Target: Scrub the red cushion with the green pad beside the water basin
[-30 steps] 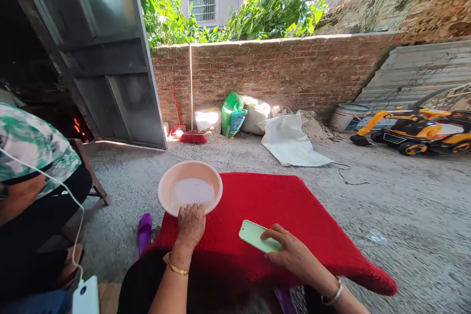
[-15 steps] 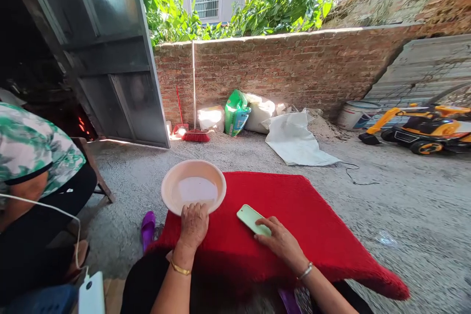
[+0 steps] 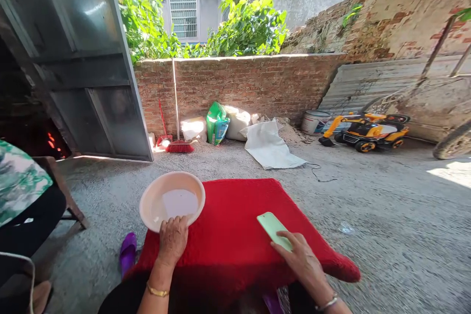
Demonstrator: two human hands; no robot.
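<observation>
My left hand [image 3: 172, 239] grips the near rim of a pale pink basin [image 3: 149, 201], its fingers curled over the edge. Shallow liquid lies in the basin, which sits at the left end of a red fuzzy cloth [image 3: 235, 225] spread over a surface in front of me. On the right part of the cloth, my right hand [image 3: 300, 255] has its thumb and fingers around the near end of a light green phone [image 3: 270, 225]. The phone's plain back or case faces up; its other side is hidden.
A seated person in a patterned shirt [image 3: 18, 181] is at the left, near a metal door [image 3: 99, 108]. A purple shoe [image 3: 128, 252] stands on the concrete. Further off are a broom [image 3: 180, 146], sacks [image 3: 218, 125], a white sheet [image 3: 270, 144], a bucket [image 3: 314, 122] and a toy excavator [image 3: 368, 132].
My view has turned to the right. The phone and my right hand have shifted rightward across the cloth, away from the basin. My left hand keeps its hold on the basin rim.
</observation>
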